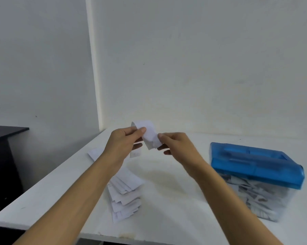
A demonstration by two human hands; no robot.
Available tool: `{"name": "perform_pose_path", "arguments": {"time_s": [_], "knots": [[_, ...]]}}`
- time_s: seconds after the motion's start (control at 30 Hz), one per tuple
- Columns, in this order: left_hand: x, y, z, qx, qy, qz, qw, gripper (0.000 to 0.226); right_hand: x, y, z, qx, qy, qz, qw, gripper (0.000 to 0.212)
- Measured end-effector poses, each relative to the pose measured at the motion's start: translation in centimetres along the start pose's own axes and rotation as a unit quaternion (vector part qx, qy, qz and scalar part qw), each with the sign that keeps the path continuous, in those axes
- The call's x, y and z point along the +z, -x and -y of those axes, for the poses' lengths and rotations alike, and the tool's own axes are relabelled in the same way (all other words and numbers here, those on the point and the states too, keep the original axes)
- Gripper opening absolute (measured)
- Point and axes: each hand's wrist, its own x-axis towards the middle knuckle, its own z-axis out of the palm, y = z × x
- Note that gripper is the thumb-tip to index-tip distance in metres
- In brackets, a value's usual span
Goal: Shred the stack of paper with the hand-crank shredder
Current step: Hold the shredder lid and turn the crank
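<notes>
A small white slip of paper [149, 134] is held up above the table between both hands. My left hand [126, 140] pinches its upper left part with thumb and fingers. My right hand [175, 144] pinches its lower right corner. A loose stack of white paper slips [126, 193] lies on the white table [166, 200] below my left forearm. The hand-crank shredder [255, 163] has a blue lid on a clear bin full of shreds and stands at the right, apart from both hands. Its crank is not visible.
A dark cabinet [2, 156] stands to the left of the table, against the wall. White walls close the back. The table's left edge runs diagonally from the corner to the near left.
</notes>
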Motion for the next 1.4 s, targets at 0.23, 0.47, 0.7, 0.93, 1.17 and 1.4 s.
{"name": "perform_pose_path", "arguments": {"time_s": [0.23,0.47,0.7,0.93,1.17,1.4], "knots": [[7.7,-0.1,-4.7,0.082,-0.029,0.073,0.994,0.02,-8.2,1.6,4.2,-0.053,0.111,-0.058,0.991,0.022],[15.4,0.1,-6.4,0.12,-0.078,0.14,0.98,0.033,-15.2,2.8,3.7,-0.035,0.16,-0.135,0.977,0.007],[20.2,0.5,-4.8,0.132,-0.222,0.239,0.936,0.056,-19.7,4.7,0.8,0.003,0.229,-0.149,0.962,0.004],[20.6,0.7,-3.3,0.136,-0.292,0.237,0.917,0.044,-20.4,5.5,-0.9,0.042,0.291,-0.117,0.949,0.017],[20.0,0.7,-3.0,0.138,-0.311,0.24,0.909,0.036,-19.9,6.0,-1.0,0.02,0.325,-0.122,0.937,0.017],[20.1,1.3,-1.7,0.107,-0.317,0.229,0.914,0.031,-19.8,6.2,-1.4,0.0,0.363,-0.119,0.924,0.014]]}}
